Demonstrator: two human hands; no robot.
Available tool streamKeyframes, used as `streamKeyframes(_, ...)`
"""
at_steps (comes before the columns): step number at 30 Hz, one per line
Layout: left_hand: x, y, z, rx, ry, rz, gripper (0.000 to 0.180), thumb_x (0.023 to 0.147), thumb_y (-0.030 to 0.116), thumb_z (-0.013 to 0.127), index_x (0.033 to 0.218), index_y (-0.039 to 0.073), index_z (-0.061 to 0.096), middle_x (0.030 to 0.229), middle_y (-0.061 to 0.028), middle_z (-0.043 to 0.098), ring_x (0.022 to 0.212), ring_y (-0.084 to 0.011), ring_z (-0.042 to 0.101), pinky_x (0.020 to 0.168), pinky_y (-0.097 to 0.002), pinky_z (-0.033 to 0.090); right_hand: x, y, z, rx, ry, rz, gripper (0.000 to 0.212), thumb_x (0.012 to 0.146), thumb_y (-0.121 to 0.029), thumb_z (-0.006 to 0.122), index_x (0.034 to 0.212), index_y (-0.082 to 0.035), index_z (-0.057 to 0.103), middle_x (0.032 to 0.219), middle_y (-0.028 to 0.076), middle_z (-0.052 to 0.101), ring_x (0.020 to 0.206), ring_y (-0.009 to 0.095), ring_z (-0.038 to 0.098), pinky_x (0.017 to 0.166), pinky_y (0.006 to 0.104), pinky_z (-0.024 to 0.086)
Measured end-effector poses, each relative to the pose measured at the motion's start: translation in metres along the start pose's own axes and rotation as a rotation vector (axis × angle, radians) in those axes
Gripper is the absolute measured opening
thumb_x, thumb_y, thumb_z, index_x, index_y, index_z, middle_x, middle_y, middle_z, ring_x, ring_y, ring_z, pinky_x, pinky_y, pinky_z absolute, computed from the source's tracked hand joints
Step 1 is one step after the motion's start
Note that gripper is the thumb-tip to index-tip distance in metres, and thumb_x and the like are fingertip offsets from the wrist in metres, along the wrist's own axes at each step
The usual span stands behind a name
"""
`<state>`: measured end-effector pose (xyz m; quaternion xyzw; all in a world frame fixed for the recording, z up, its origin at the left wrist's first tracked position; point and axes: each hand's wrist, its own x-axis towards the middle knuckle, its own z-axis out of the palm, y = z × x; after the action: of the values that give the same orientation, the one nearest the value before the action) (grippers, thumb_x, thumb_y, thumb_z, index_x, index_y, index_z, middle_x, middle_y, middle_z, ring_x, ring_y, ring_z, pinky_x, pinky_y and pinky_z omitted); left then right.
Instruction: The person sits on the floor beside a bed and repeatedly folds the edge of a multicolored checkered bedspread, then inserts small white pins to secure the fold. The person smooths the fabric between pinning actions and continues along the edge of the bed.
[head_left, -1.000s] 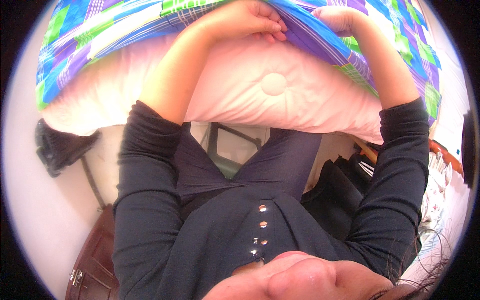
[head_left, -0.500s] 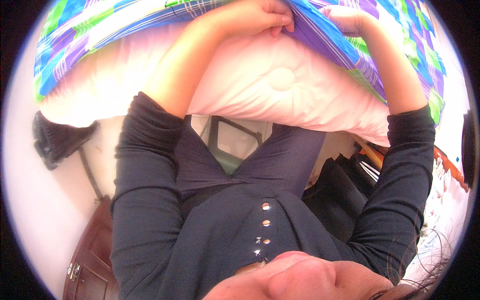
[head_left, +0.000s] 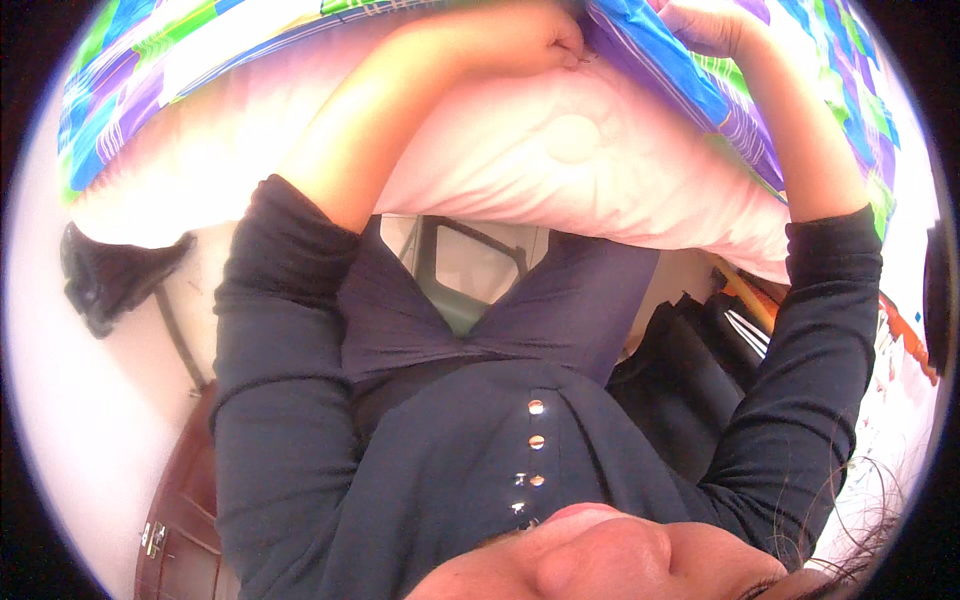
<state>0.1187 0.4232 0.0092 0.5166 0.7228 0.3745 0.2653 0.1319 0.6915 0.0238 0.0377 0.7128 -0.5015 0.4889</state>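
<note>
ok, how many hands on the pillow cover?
2. Left hand grips the patterned cover at top centre, over the pink pillow; right hand holds it just right. None hidden, apparently.

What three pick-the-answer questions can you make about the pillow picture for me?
1. Where are both hands? A on the floor. B at the top edge of the pillow. C on the brown bag.
2. What colour is the bare pillow? A pale pink. B black. C orange.
3. How is the patterned cover? A folded on a chair. B fully off. C partly over the pillow.

B: the left hand and right hand grip at the top of the pillow.
A: its uncovered face is pale pink.
C: the patterned cover, in blue, green and purple, wraps the pillow's upper part and sides only.
</note>
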Motion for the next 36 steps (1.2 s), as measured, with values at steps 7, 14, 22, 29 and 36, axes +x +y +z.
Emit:
streamKeyframes(7,-0.001,0.002,0.007,-0.043,-0.031,-0.129,0.021,0.088,0.019,0.062,0.096,0.003,0.073,0.096,-0.0170,0.071,0.089,-0.0298,0.066,0.083,-0.0399,0.050,0.002,0.013,-0.004,0.050,0.004,-0.031,0.020,0.085,0.000,0.061,0.103,-0.002,0.070,0.090,0.000,0.070,0.076,0.009,0.061,0.074,0.0247,0.049)
streamKeyframes(14,0.006,0.002,0.009,-0.039,-0.035,-0.182,0.021,0.084,0.015,0.059,0.093,0.001,0.072,0.093,-0.0181,0.071,0.086,-0.0277,0.065,0.080,-0.0407,0.049,0.003,0.014,-0.003,0.131,-0.020,-0.044,0.015,0.085,0.000,0.061,0.097,-0.004,0.070,0.087,-0.001,0.069,0.074,0.008,0.060,0.072,0.0248,0.049)
streamKeyframes(22,0.007,0.006,0.009,-0.083,-0.016,-0.245,0.021,0.083,0.015,0.057,0.087,0.000,0.073,0.087,-0.0166,0.071,0.082,-0.0268,0.066,0.079,-0.0393,0.050,0.000,0.012,-0.001,0.142,-0.020,-0.042,0.015,0.083,0.001,0.063,0.096,-0.004,0.069,0.086,-0.001,0.069,0.074,0.008,0.060,0.071,0.0244,0.049)
streamKeyframes(29,0.009,0.004,0.011,-0.191,-0.059,-0.275,0.023,0.085,0.018,0.057,0.083,0.004,0.074,0.089,-0.0124,0.072,0.088,-0.0225,0.065,0.084,-0.0358,0.048,-0.010,-0.002,0.012,0.104,0.007,-0.052,0.023,0.086,-0.004,0.066,0.109,-0.001,0.068,0.095,0.001,0.070,0.081,0.010,0.063,0.076,0.0252,0.050)
streamKeyframes(36,0.009,0.006,0.008,-0.232,-0.071,-0.275,0.019,0.082,0.017,0.060,0.079,0.005,0.074,0.087,-0.0107,0.071,0.087,-0.0205,0.064,0.084,-0.0348,0.048,-0.013,-0.007,0.015,0.131,-0.012,-0.028,0.026,0.088,-0.006,0.065,0.114,0.000,0.067,0.099,0.002,0.071,0.085,0.010,0.064,0.079,0.0256,0.051)
